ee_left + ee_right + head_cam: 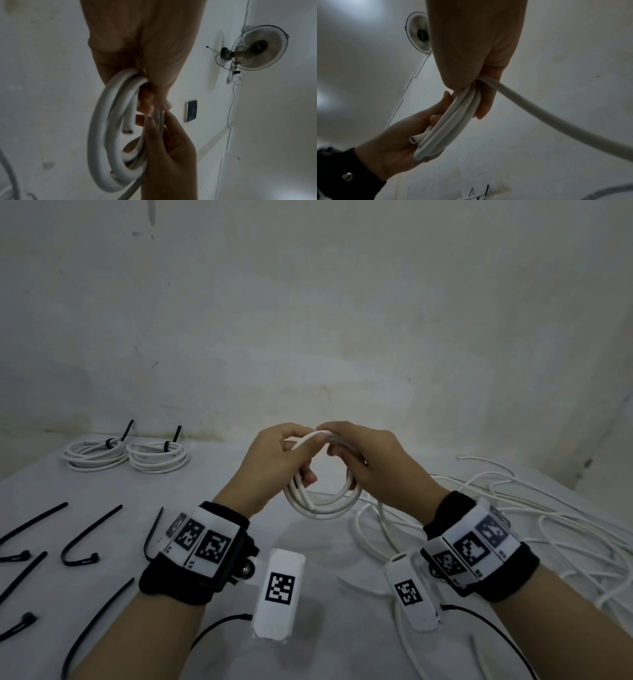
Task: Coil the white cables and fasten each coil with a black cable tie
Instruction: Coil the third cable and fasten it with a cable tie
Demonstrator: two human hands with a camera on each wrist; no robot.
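A white cable coil [322, 501] of a few loops hangs in the air above the table's middle. My left hand [277, 457] grips its left side, fingers curled round the loops [109, 121]. My right hand [363, 457] grips the right side of the coil [453, 121], and a free length of cable [547, 115] runs out from under it. The cable's cut end [413, 139] lies against the left palm. Two tied coils [126, 455] with black ties lie at the far left. Several loose black cable ties [89, 539] lie at the front left.
A tangle of loose white cables [513, 525] covers the table's right side. The table [222, 481] has a pale cloth and meets a bare wall behind. A wall fan [257, 47] shows high up in the wrist views.
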